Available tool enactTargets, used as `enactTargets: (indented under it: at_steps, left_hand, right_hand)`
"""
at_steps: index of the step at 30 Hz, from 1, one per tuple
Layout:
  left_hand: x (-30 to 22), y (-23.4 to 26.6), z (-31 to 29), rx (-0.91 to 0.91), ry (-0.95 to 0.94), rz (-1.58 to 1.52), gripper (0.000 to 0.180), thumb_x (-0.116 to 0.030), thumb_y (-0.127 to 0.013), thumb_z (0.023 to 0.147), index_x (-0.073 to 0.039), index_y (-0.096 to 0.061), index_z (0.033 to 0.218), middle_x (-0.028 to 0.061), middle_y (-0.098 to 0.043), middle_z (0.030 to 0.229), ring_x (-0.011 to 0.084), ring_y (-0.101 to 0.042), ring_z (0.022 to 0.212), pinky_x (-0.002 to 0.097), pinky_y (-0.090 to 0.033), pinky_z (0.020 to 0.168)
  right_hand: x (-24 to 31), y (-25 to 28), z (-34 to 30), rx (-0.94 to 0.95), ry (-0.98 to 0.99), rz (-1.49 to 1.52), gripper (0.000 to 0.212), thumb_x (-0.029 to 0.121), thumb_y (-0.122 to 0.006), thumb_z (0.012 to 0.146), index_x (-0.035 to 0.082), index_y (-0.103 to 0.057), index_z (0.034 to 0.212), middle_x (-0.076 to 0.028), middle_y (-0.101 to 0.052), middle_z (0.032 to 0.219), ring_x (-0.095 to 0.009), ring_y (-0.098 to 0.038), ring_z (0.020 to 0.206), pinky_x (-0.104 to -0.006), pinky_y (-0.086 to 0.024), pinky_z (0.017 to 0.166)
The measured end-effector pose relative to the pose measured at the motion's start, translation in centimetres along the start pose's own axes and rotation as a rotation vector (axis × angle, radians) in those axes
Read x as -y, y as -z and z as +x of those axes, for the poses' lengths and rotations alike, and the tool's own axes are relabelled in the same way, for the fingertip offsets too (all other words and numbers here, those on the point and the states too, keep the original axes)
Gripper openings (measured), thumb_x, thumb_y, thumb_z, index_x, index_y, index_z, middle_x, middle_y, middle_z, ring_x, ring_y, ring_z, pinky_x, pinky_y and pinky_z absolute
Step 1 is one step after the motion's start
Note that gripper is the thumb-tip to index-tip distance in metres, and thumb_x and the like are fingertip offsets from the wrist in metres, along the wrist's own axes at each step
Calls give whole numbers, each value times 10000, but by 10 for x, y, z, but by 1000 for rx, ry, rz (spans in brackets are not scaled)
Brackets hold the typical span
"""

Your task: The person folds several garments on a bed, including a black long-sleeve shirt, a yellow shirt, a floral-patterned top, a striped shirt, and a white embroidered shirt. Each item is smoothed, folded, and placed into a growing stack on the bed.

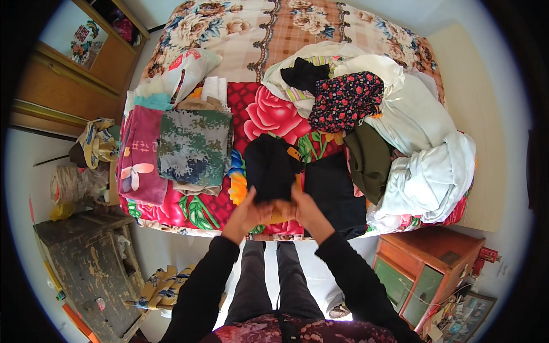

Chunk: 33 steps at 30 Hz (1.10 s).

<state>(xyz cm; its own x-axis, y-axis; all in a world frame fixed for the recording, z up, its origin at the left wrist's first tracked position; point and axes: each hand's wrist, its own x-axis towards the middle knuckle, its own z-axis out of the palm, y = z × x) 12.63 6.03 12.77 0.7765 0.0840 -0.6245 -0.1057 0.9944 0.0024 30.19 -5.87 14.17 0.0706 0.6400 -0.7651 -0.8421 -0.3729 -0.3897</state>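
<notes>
In front of me a bunched black garment (267,166) lies on a red blanket (240,106) with a rose pattern. At its near left corner my left hand (246,216) is closed, the thumb on top of the cloth. My right hand (310,212) grips the near right corner, its fingers curled underneath. Something yellow-orange (280,214) shows between my hands; I cannot tell whether it is cloth or blanket pattern. Right of the garment lies a flat, folded black cloth (334,191). What kind of garment I hold is not plain.
Left on the bed are a folded camouflage garment (195,146), a pink towel (140,157) and a white plastic bag (191,71). To the right lie an olive-green garment (370,160), a floral cloth (349,102) and a white bundle (434,171). Cabinets (423,274) stand below.
</notes>
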Motion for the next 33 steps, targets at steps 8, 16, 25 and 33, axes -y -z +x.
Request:
enactTargets:
  at_steps: [8, 16, 25, 33]
  left_hand:
    - [16, 76, 7, -356, -177, 342, 425, -381, -560, 904, -89, -476, 1202, 71, -564, 1084, 201, -567, 951, 376, -475, 795]
    - [44, 108, 10, -579, -178, 743, 578, -220, -679, 802, -74, -427, 1302, 44, -556, 1133, 165, -526, 1044, 351, -404, 858]
    - [39, 73, 24, -567, -145, 615, 630, -228, -726, 774, -85, -423, 1308, 63, -564, 1203, 175, -534, 1089, 350, -405, 868]
    - [-11, -52, -15, -194, -247, 439, 477, -60, -658, 796, 12, -482, 1233, 110, -591, 1156, 221, -580, 1066, 356, -467, 907]
  right_hand:
    - [-35, 58, 11, -360, 25, -153, 328, 349, -515, 928, 54, -538, 1071, -109, -634, 982, -175, -628, 789, -324, -521, 695]
    - [-87, 89, 42, -568, 303, -651, 446, 210, -634, 852, -23, -484, 1201, -162, -565, 1150, -209, -605, 966, -265, -502, 757]
    - [-68, 62, 43, -323, 68, -377, 565, 186, -687, 822, -62, -429, 1260, -154, -573, 1176, -222, -600, 1024, -260, -459, 884]
    - [12, -1, -16, 37, 234, 32, 379, 106, -635, 857, -30, -510, 1188, -113, -597, 1143, -207, -604, 1018, -309, -483, 876]
